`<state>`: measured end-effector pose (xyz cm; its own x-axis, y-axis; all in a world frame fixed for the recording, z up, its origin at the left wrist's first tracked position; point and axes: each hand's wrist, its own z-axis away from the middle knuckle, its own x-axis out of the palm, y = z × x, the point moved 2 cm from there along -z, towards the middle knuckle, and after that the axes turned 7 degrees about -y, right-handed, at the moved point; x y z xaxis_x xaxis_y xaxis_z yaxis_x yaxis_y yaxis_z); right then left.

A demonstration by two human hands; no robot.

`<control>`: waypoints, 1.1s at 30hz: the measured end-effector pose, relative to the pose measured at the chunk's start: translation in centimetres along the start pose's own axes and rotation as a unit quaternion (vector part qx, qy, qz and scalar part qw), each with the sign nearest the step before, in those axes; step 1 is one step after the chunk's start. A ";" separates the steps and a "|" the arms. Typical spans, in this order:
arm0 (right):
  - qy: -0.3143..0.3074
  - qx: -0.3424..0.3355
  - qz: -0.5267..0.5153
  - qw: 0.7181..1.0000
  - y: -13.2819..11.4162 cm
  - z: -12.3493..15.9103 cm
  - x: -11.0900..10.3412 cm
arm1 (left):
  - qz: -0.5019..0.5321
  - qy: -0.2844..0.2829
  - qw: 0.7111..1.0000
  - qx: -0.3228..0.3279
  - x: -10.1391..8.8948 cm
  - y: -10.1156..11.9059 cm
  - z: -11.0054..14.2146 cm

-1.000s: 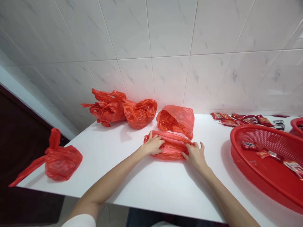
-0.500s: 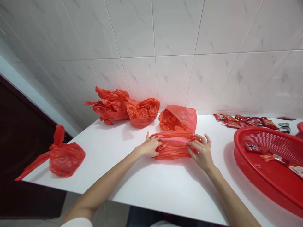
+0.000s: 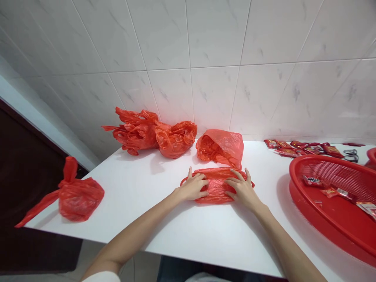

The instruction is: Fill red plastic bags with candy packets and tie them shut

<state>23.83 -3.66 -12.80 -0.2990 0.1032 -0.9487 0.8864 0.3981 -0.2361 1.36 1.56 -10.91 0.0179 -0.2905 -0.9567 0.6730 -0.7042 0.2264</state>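
Observation:
A red plastic bag (image 3: pixel 216 187) lies on the white table in front of me, its mouth pulled wide and its handles looping out at both ends. Over its left end rests my left hand (image 3: pixel 194 187), fingers apart and touching the plastic. My right hand (image 3: pixel 241 189) lies spread on the right end in the same way. Neither hand has its fingers wrapped round anything. What the bag holds, if anything, cannot be made out. Just behind it, a second red plastic bag (image 3: pixel 225 145) lies on its side with crumpled plastic in its mouth.
Crumpled red bags (image 3: pixel 138 131) and an open red bag (image 3: pixel 176 141) stand against the tiled wall. A knotted red bag (image 3: pixel 80 199) sits at the left. On the right are a red basket (image 3: pixel 320 227) holding small packets, several snack packets (image 3: pixel 293 149) and scissors (image 3: pixel 351 154).
My hands have gone from gripping the bag's rim to lying spread on top of it. The bag looks flatter and has come slightly nearer to me.

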 end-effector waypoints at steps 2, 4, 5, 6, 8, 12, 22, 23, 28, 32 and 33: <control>-0.077 0.063 -0.004 0.995 0.6 0.0 0.3 | 0.006 -0.021 1.000 -0.015 -0.4 -0.7 0.1; -0.126 0.113 -0.007 0.985 1.0 0.1 0.3 | 0.009 -0.045 0.998 -0.038 -0.9 -1.8 0.3; -0.147 0.129 -0.010 0.981 1.1 0.2 0.3 | 0.009 -0.055 0.997 -0.051 -1.1 -2.3 0.4; -0.165 0.138 -0.012 0.977 1.1 0.3 0.3 | 0.009 -0.062 0.996 -0.062 -1.3 -2.9 0.5; -0.186 0.146 -0.015 0.972 0.9 0.5 0.2 | 0.011 -0.063 0.995 -0.072 -1.7 -3.6 0.8; -0.164 0.105 -0.005 0.981 0.3 0.6 0.0 | 0.029 0.000 0.999 -0.024 -1.8 -2.9 1.3; -0.119 0.128 0.000 0.985 0.1 0.3 -0.3 | 0.024 0.103 0.994 0.008 0.8 -1.2 1.3; -0.130 0.153 0.000 0.980 0.3 0.3 -0.2 | 0.024 0.104 0.994 0.001 0.9 -1.5 1.3; -0.122 0.220 0.006 0.968 1.7 0.7 -0.2 | 0.050 0.123 0.990 -0.042 0.7 -3.1 1.4; -0.076 0.180 0.002 0.981 2.3 0.8 -0.1 | 0.080 0.125 0.989 -0.028 1.1 -3.0 1.2; -0.064 0.162 -0.003 0.985 2.3 0.7 -0.1 | 0.088 0.128 0.987 -0.027 1.3 -2.8 1.1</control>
<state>26.18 -3.41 -13.42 -0.2753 -0.0217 -0.9611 0.9574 0.0840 -0.2762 -1.33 2.43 -12.59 0.3200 -0.2263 -0.9200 0.6812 -0.6200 0.3894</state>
